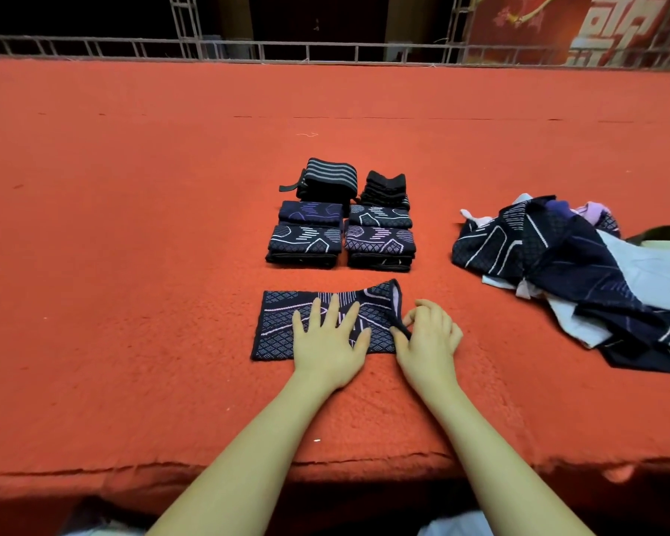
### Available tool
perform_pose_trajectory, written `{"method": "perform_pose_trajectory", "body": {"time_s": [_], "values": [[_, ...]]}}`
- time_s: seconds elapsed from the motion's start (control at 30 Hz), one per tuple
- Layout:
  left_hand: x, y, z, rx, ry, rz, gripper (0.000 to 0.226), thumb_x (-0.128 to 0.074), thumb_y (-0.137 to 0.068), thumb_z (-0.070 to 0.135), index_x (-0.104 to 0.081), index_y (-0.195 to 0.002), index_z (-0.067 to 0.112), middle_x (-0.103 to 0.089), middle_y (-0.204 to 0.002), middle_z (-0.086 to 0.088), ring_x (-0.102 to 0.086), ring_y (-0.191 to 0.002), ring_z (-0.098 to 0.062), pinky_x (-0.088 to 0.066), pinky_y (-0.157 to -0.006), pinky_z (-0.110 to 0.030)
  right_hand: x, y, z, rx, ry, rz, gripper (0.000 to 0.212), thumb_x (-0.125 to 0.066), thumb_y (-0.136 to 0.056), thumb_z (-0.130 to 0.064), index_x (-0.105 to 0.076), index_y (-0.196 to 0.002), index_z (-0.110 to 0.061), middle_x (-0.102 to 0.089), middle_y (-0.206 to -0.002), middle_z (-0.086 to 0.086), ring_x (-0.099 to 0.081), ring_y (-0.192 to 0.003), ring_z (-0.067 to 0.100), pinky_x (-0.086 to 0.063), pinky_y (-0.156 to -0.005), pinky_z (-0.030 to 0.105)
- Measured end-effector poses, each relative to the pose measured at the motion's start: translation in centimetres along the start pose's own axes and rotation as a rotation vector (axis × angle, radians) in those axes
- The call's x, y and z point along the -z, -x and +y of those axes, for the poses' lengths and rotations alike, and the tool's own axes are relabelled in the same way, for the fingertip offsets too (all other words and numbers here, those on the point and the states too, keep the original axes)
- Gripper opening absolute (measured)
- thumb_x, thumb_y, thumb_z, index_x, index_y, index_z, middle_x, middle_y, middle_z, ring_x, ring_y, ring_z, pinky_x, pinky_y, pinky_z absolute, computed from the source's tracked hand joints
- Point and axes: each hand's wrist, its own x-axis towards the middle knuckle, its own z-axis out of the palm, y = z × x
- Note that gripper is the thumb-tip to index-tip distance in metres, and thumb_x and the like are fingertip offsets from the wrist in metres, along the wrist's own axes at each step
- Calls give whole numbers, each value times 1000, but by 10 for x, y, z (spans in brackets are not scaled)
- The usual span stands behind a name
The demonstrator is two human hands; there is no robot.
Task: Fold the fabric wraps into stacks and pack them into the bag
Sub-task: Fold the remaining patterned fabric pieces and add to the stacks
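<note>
A dark navy patterned fabric wrap [279, 323] lies flat on the red cloth in front of me. My left hand [327, 338] presses flat on its middle with straight, spread fingers. My right hand [428, 338] pinches the wrap's dark right edge, which is lifted a little at the far corner. Behind the wrap stand several stacks of folded wraps [345, 218] in two columns; the striped stack [327, 176] is at the far left. A loose pile of unfolded wraps [557, 265] lies to the right.
The red cloth-covered table [132, 226] stretches wide to the left and far back. A dark green object [662, 232], partly hidden, peeks from behind the loose pile at the right edge. A metal railing [325, 52] runs along the table's far side.
</note>
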Motion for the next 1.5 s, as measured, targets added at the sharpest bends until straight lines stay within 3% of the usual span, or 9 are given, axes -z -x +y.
{"method": "perform_pose_trajectory", "body": {"time_s": [0.33,0.57,0.67,0.77,0.9,1.07,1.23,1.33,1.5], "values": [[14,-8,-48,-65,-18,-57,57,-20,-97,59,-10,-150,42,0,-160,9,5,-147,-16,5,-117,-45,-9,-11,-40,228,-336,41,22,-55,-82,-25,-57,-98,-11,-54,-94,-10,-55,-109,19,-22,-87,25],[10,4,-80,189,-79,173,60,-24,-97,49,-26,-150,20,-15,-159,-9,-11,-145,-30,-8,-115,-47,-34,-13,-71,349,-20,-267,35,-44,-94,-40,-51,-110,-10,-58,-121,3,-42,-130,23,-15,-106,35],[4,9,-84,262,-31,371,63,-52,-82,42,-58,-125,-4,-48,-136,-26,-46,-125,-43,-35,-101,-52,-40,-5,-73,416,147,-424,84,-10,-80,-66,-41,-134,-9,-43,-145,6,-28,-140,20,-7,-115,35],[0,11,-84,300,-26,372,54,-70,-77,36,-64,-105,-10,-53,-129,-29,-48,-120,-44,-31,-97,-48,-37,-7,-67,378,75,-468,87,3,-79,-63,-31,-145,-17,-29,-154,0,-16,-144,9,1,-116,28],[-7,8,-85,272,-58,446,33,-75,-69,24,-70,-92,0,-66,-106,-23,-60,-101,-42,-43,-84,-47,-37,-7,-61,349,228,-440,74,2,-84,-52,-26,-149,-30,-15,-158,-8,-4,-146,16,4,-115,33],[-2,9,-76,264,70,428,47,-55,-91,20,-47,-136,32,-60,-111,-1,-48,-108,-31,-28,-90,-44,-38,-5,-61,345,344,-457,82,10,-75,-59,-16,-150,-37,-5,-160,-8,5,-147,20,7,-115,41],[-2,7,-85,130,24,693,54,-73,-72,14,-60,-124,18,-63,-75,-3,-56,-72,-31,-28,-76,-41,-37,-2,-58,331,327,-364,79,-2,-77,-61,-40,-142,-36,-32,-151,5,-24,-138,28,-2,-109,39],[4,8,-87,4,28,817,44,-50,-81,26,-58,-122,17,-63,-76,4,-58,-72,-26,-24,-76,-38,-38,-2,-56,329,334,-325,75,-6,-79,-62,-45,-138,-37,-44,-138,1,-33,-129,24,-8,-102,38],[38,2,-47,-30,640,754,40,-65,-79,23,-58,-119,23,-56,-77,12,-56,-80,-10,-26,-87,-32,-34,-5,-53,250,120,-342,78,-7,-78,-61,-32,-143,-27,-44,-136,-8,-32,-127,14,-10,-100,31]]}}
